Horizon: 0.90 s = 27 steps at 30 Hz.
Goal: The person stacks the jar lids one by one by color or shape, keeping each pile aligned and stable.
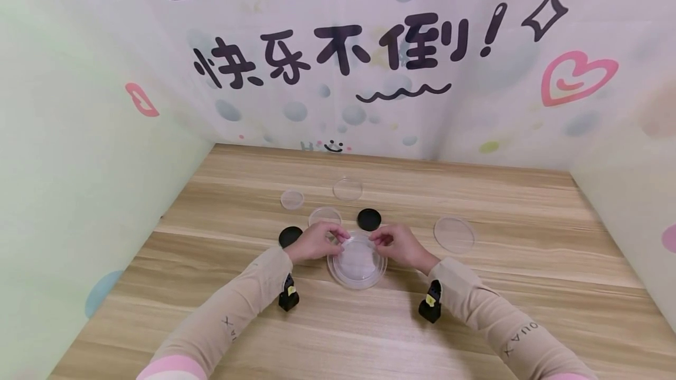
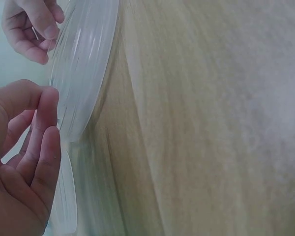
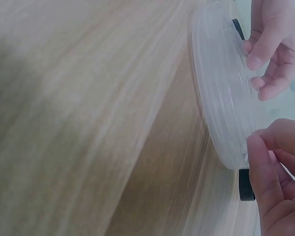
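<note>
A stack of clear round plastic lids [image 1: 355, 277] lies on the table in front of me, smaller rims showing inside a wider one. My left hand [image 1: 317, 241] pinches the edge of the uppermost small clear lid on the left, thumb against fingertips. Opposite it, my right hand [image 1: 400, 244] pinches the same lid's edge on the right. Both wrist views show the stack edge-on, its layered rims [image 2: 91, 64] overlapping, with the fingertips right at the top edge. The fingers cover part of the pinched rim.
Behind the stack lie a black disc [image 1: 369, 219] and clear discs [image 1: 348, 189], [image 1: 292, 199], [image 1: 324, 213]. Another black disc [image 1: 290, 236] sits beside my left hand, and a larger clear disc [image 1: 454, 234] lies to the right. A printed cloth [image 1: 338, 116] hangs along the table's back edge.
</note>
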Tool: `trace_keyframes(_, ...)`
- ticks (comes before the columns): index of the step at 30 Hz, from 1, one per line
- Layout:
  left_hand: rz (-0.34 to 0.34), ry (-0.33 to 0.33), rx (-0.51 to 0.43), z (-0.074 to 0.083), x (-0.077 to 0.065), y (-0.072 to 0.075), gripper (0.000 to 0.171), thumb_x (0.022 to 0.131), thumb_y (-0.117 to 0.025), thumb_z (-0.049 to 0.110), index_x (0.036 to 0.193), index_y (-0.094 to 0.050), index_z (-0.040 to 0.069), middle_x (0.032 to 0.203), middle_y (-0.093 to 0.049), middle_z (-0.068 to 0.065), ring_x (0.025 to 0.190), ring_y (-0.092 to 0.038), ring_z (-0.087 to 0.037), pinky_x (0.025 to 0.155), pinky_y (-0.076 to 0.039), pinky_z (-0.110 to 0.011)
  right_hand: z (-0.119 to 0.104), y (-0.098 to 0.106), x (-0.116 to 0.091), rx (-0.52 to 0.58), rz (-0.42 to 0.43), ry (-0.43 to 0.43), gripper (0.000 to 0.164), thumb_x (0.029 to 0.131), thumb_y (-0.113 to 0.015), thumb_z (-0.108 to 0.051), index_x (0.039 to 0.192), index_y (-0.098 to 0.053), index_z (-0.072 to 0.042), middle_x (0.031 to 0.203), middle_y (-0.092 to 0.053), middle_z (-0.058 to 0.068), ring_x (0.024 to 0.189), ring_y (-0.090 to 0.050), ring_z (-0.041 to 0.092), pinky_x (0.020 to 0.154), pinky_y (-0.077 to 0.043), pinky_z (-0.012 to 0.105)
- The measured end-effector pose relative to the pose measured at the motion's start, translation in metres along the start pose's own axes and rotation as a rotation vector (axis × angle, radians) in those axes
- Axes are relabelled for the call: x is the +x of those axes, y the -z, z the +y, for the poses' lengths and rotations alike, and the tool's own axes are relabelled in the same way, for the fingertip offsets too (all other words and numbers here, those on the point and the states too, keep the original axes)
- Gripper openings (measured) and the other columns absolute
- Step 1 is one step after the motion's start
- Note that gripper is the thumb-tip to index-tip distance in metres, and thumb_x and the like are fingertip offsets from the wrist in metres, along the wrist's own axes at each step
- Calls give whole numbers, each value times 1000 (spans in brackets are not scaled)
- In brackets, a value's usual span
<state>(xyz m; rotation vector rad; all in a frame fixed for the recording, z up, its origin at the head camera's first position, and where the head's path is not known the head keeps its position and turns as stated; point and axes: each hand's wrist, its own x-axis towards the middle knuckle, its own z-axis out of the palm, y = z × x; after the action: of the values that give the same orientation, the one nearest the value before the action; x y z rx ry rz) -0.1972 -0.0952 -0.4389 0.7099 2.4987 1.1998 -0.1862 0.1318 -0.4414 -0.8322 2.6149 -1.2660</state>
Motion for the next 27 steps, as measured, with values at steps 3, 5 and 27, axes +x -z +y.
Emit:
trace_keyframes(3,-9,-20,-25,-1,1,-1,24,72,-65,0,96,-63,0,85,-61,-5,72,-56,-11,64,-48,-19,0,1,-1,12,0,-4,17,73,-61,10,90,-63,8,79,-61,13,70,-54,15,64,-49,24)
trace_keyframes(5,-10,-30,-36,-2,1,-1,24,72,-65,-1,96,-63,-1,85,-61,-5,73,-56,-11,65,-48,-19,1,1,-1,15,1,0,17,73,-61,10,89,-63,8,79,-61,12,70,-55,16,64,-50,24)
trace_keyframes(27,51,-31,-140,1,-6,-1,23,75,-63,-3,98,-61,-4,84,-59,-12,66,-55,-13,59,-48,-20,4,9,-14,14,25,21,14,77,-62,3,90,-64,6,82,-63,10,73,-57,16,67,-50,27)
